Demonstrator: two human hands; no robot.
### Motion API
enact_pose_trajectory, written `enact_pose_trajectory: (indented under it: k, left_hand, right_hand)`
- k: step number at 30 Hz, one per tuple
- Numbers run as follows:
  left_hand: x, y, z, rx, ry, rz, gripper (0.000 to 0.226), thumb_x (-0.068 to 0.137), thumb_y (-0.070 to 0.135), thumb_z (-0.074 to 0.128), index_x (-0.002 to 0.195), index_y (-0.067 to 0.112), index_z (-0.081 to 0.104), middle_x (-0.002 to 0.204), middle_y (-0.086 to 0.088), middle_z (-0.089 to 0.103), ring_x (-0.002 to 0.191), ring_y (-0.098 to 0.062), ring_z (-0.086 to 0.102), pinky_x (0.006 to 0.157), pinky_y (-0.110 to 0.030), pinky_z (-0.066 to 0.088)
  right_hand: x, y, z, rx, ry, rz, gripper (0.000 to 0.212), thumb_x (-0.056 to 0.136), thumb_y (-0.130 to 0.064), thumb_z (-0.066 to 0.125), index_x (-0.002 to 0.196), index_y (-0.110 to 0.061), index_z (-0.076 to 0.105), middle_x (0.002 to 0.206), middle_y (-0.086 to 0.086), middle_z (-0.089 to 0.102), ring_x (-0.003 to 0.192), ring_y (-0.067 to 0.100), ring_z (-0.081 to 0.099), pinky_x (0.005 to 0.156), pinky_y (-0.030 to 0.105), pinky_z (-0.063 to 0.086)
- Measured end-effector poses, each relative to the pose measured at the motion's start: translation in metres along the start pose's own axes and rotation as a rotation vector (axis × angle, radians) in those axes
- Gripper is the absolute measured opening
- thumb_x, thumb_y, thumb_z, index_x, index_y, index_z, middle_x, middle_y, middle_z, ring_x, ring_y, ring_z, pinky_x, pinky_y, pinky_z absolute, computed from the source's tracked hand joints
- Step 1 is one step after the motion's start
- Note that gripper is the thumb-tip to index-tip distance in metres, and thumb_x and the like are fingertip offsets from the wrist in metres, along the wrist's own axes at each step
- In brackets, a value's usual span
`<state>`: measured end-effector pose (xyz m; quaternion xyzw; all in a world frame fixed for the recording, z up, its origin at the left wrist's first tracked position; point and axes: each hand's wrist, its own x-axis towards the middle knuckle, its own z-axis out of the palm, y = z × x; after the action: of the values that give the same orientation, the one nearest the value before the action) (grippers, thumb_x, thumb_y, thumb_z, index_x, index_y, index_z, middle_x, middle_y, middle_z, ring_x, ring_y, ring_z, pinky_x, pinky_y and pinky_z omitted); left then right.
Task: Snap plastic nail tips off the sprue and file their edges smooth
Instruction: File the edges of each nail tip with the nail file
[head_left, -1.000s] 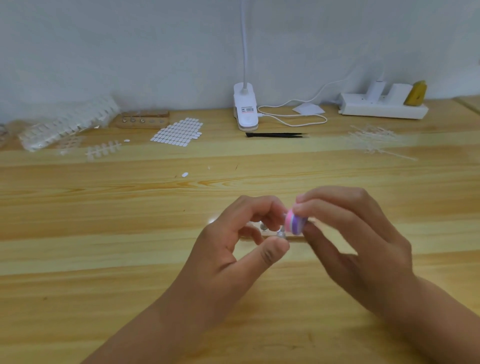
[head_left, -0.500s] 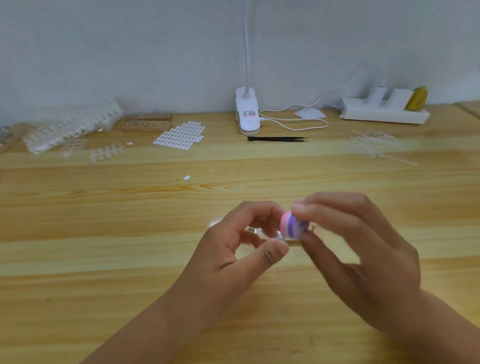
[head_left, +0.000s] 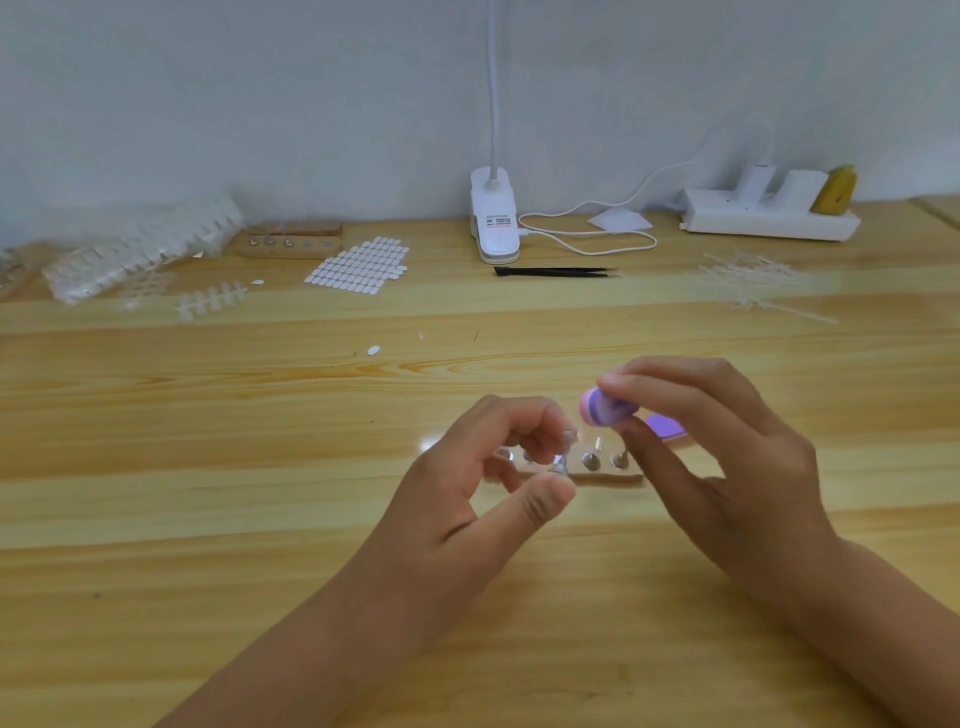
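My left hand pinches a small clear nail tip on a metal stand between thumb and forefinger, just above a wooden holder strip with several metal pegs. My right hand grips a pink and purple file block in its fingertips, a little up and right of the nail tip and apart from it. A sprue with nail tips lies at the far left of the table.
Bagged sprues, a second wooden holder and a sheet of white stickers lie at the back left. A clip lamp, black tweezers, a power strip and bare sprue sticks line the back.
My right hand has lifted the file block up and to the right, off the nail tip. My left hand has kept its pinch and stayed in place.
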<state>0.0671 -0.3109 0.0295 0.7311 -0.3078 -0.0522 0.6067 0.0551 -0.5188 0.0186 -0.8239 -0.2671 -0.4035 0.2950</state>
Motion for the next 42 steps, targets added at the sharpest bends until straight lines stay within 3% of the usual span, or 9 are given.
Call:
enact_pose_trajectory:
  k: [6, 11, 15, 18, 22, 26, 29, 35, 42]
  left_hand:
    - [0.000, 0.001, 0.001, 0.006, -0.041, 0.041, 0.023, 0.093, 0.033, 0.057, 0.113, 0.022, 0.061, 0.106, 0.005, 0.061, 0.105, -0.025, 0.059, 0.085, -0.030, 0.049]
    - [0.000, 0.000, 0.000, -0.114, -0.044, -0.009, 0.020, 0.091, 0.033, 0.059, 0.109, 0.027, 0.061, 0.100, 0.015, 0.059, 0.092, -0.008, 0.057, 0.080, -0.018, 0.042]
    - [-0.001, 0.000, 0.001, -0.183, -0.077, -0.010, 0.021, 0.092, 0.032, 0.059, 0.112, 0.026, 0.060, 0.102, 0.010, 0.061, 0.093, -0.011, 0.058, 0.082, -0.023, 0.042]
    - [-0.001, 0.000, -0.001, -0.215, -0.071, -0.020, 0.019, 0.091, 0.030, 0.059, 0.110, 0.026, 0.061, 0.098, 0.013, 0.060, 0.090, -0.007, 0.057, 0.080, -0.015, 0.041]
    - [-0.001, -0.004, 0.003, -0.321, 0.008, -0.110, 0.020, 0.095, 0.017, 0.054, 0.107, 0.025, 0.068, 0.085, 0.006, 0.067, 0.079, -0.010, 0.060, 0.073, -0.022, 0.048]
    - [0.000, -0.006, 0.006, -0.354, 0.083, -0.158, 0.028, 0.093, 0.011, 0.047, 0.097, 0.017, 0.073, 0.081, -0.003, 0.072, 0.072, -0.015, 0.065, 0.067, -0.024, 0.051]
    - [0.000, -0.006, 0.008, -0.419, 0.112, -0.214, 0.029, 0.090, 0.012, 0.047, 0.086, 0.022, 0.074, 0.081, -0.007, 0.073, 0.071, -0.017, 0.066, 0.063, -0.024, 0.051]
    - [-0.003, -0.005, 0.008, -0.350, 0.169, -0.198, 0.015, 0.084, 0.029, 0.069, 0.086, 0.015, 0.075, 0.068, 0.006, 0.065, 0.062, -0.004, 0.056, 0.061, -0.015, 0.046]
    - [-0.002, -0.002, 0.007, -0.376, 0.218, -0.219, 0.014, 0.081, 0.029, 0.068, 0.082, 0.018, 0.076, 0.069, 0.006, 0.068, 0.061, -0.005, 0.055, 0.059, -0.016, 0.044]
  right_hand:
    - [-0.003, -0.010, 0.004, 0.070, -0.017, -0.110, 0.025, 0.094, 0.001, 0.065, 0.117, -0.009, 0.065, 0.112, 0.005, 0.064, 0.110, 0.010, 0.062, 0.096, 0.022, 0.048]
    - [0.001, -0.008, 0.000, 0.033, 0.053, -0.010, 0.024, 0.093, -0.002, 0.064, 0.114, -0.014, 0.063, 0.112, 0.003, 0.064, 0.112, 0.004, 0.061, 0.098, 0.015, 0.044]
    - [-0.004, -0.014, 0.003, 0.060, 0.004, -0.081, 0.030, 0.088, 0.002, 0.070, 0.115, -0.011, 0.064, 0.114, 0.004, 0.065, 0.109, 0.013, 0.064, 0.092, 0.023, 0.050]
    - [-0.001, -0.004, 0.000, 0.010, 0.027, 0.041, 0.031, 0.089, -0.001, 0.070, 0.113, -0.017, 0.063, 0.108, -0.002, 0.065, 0.102, 0.017, 0.066, 0.082, 0.027, 0.052]
    - [-0.001, -0.009, 0.000, 0.016, 0.060, 0.033, 0.027, 0.094, -0.009, 0.065, 0.119, -0.019, 0.060, 0.109, -0.012, 0.061, 0.108, 0.008, 0.062, 0.091, 0.017, 0.045]
    - [-0.001, -0.004, -0.002, -0.026, 0.048, 0.049, 0.023, 0.095, -0.006, 0.064, 0.116, -0.013, 0.061, 0.105, -0.003, 0.064, 0.101, 0.019, 0.065, 0.086, 0.019, 0.047]
    - [0.000, -0.004, -0.004, -0.050, 0.055, 0.099, 0.026, 0.092, -0.005, 0.065, 0.116, -0.014, 0.060, 0.104, -0.004, 0.065, 0.099, 0.021, 0.065, 0.084, 0.016, 0.048]
    - [-0.003, -0.021, 0.005, 0.024, -0.029, -0.109, 0.028, 0.088, 0.005, 0.070, 0.113, -0.008, 0.068, 0.108, 0.005, 0.067, 0.101, 0.017, 0.064, 0.091, 0.023, 0.049]
    - [0.000, -0.017, 0.001, 0.019, 0.008, -0.085, 0.019, 0.092, -0.002, 0.070, 0.110, -0.009, 0.069, 0.107, 0.006, 0.068, 0.100, 0.015, 0.065, 0.087, 0.024, 0.052]
